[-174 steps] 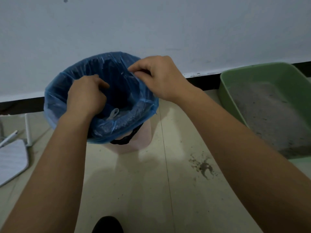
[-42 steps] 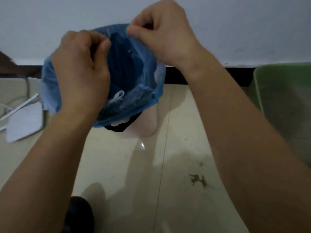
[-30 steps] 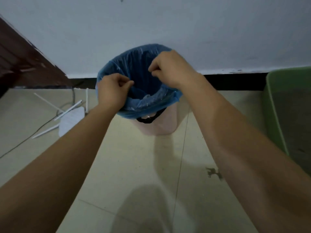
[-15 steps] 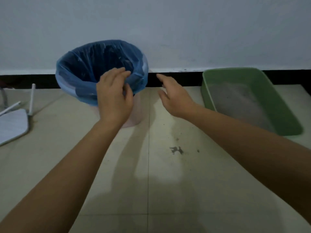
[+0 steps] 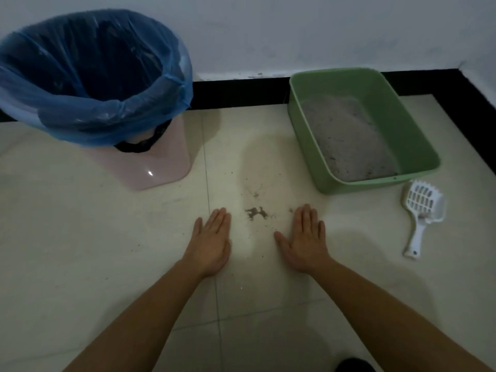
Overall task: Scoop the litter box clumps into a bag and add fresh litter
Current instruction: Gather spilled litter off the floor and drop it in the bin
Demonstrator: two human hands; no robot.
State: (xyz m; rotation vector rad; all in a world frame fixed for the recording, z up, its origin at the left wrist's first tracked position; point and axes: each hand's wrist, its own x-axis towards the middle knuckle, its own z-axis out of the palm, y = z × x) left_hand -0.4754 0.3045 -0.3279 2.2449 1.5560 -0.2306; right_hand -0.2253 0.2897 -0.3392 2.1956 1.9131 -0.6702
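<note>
Green litter box [image 5: 410, 122], unlabelled scoop [image 5: 422, 210]

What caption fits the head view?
Open hands on floor between bag-lined bin and green litter box.

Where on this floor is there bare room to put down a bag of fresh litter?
Bare tile lies left of the left hand, below the pink bin. Tighter: the strip between the litter box and the scoop. Spilled grit lies between the hands.

Blue bag [image 5: 88, 114], pink bin [image 5: 158, 167], green litter box [image 5: 357, 81], white slotted scoop [image 5: 421, 210]
</note>
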